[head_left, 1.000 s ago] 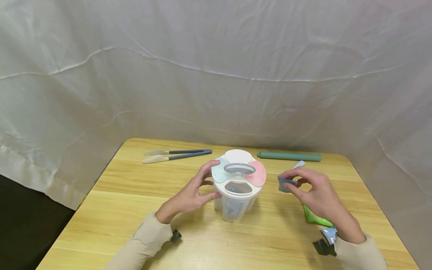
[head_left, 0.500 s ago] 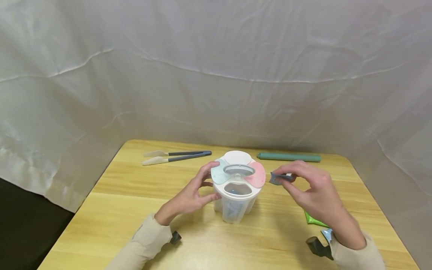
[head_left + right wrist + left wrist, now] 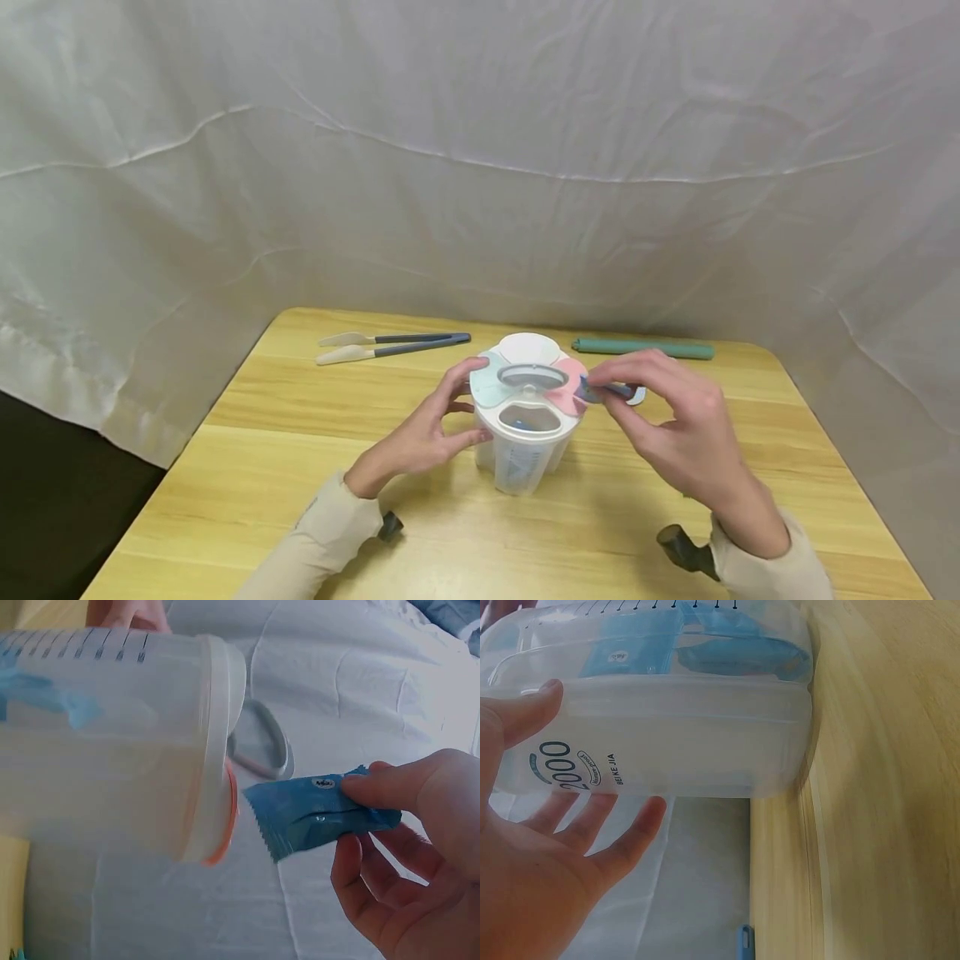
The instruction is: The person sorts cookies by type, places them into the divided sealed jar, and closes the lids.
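Note:
A clear plastic storage canister (image 3: 517,467) stands upright on the table. Its flower-shaped lid has white, pale blue and pink (image 3: 562,400) sections, an arched handle, and an uncovered opening (image 3: 528,417) at the front. My left hand (image 3: 420,429) grips its left side, with the thumb at the front and the fingers behind. Blue packets (image 3: 742,656) show through the wall in the left wrist view. My right hand (image 3: 678,417) pinches a small blue sealed packet (image 3: 307,814) between thumb and fingers. It hangs just above the lid and overlaps the pink section in the head view.
Tongs (image 3: 420,340) with cream tips and dark handles lie at the back left of the wooden table (image 3: 300,417). A green rod-like tube (image 3: 643,347) lies along the back edge. A pale grey curtain (image 3: 480,183) rises behind the table.
My right hand has moved left with the blue packet, from beside the canister to over the lid's edge. The right arm now hides the green and blue packets on the table. My left hand stays put.

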Demonstrator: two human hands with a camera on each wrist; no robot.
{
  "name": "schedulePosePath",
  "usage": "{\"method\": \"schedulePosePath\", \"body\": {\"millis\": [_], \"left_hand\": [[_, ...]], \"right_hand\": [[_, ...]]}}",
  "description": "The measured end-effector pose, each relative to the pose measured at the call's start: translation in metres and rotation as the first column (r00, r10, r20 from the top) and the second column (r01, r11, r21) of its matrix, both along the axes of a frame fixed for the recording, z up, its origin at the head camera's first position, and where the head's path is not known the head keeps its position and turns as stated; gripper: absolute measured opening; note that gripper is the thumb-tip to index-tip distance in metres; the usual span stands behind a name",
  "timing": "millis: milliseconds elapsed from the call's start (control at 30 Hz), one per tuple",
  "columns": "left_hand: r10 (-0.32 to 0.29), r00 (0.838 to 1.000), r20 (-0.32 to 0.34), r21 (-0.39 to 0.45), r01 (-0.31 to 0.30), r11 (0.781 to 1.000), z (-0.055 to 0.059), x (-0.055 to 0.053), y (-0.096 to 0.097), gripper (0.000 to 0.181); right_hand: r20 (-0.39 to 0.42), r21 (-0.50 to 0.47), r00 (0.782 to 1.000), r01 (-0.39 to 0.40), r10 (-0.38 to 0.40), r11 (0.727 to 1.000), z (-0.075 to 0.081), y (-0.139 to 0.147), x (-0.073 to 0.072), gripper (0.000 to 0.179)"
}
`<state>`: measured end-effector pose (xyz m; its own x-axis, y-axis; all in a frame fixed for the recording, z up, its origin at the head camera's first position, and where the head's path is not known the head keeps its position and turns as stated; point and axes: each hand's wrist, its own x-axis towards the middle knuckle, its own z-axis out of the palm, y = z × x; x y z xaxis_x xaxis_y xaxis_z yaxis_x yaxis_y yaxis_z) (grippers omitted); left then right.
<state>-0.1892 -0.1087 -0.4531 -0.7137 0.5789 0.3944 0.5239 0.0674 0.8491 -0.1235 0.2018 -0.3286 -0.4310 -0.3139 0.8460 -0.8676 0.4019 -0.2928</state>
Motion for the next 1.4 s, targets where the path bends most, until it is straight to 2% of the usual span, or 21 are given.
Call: {"method": "schedulePosePath", "body": {"millis": [133, 267, 367, 500, 800, 1167, 1400], "left_hand": [[0.0, 1.0, -0.009, -0.001, 0.0, 1.0, 0.0, 0.0, 0.0, 0.097], [0.004, 1.0, -0.007, -0.002, -0.004, 1.0, 0.0, 0.0, 0.0, 0.097], [0.006, 1.0, -0.005, -0.002, -0.006, 1.0, 0.0, 0.0, 0.0, 0.097], [0.003, 1.0, -0.005, -0.004, -0.003, 1.0, 0.001, 0.001, 0.001, 0.097], [-0.004, 1.0, -0.005, -0.011, 0.004, 1.0, 0.003, 0.001, 0.002, 0.096], [0.0, 1.0, 0.004, -0.015, 0.0, 1.0, 0.001, -0.001, 0.003, 0.095], [-0.003, 1.0, 0.011, -0.015, 0.004, 1.0, 0.002, 0.0, 0.003, 0.096]], "right_hand": [[0.027, -0.023, 0.999, -0.032, 0.033, 0.999, -0.001, -0.007, -0.001, 0.031], [0.05, -0.039, 0.996, -0.071, 0.072, 0.997, -0.003, -0.015, -0.003, 0.014], [0.062, -0.053, 0.991, -0.115, 0.119, 0.992, -0.006, -0.02, -0.005, 0.009], [0.076, -0.065, 0.985, -0.153, 0.158, 0.986, -0.008, -0.027, -0.007, 0.025], [0.07, -0.047, 0.991, -0.114, 0.117, 0.992, -0.013, -0.038, -0.011, 0.043], [0.123, -0.037, 0.987, -0.099, 0.103, 0.994, -0.019, -0.041, -0.007, 0.036], [0.102, -0.051, 0.99, -0.091, 0.096, 0.995, -0.019, -0.04, -0.006, 0.04]]}}
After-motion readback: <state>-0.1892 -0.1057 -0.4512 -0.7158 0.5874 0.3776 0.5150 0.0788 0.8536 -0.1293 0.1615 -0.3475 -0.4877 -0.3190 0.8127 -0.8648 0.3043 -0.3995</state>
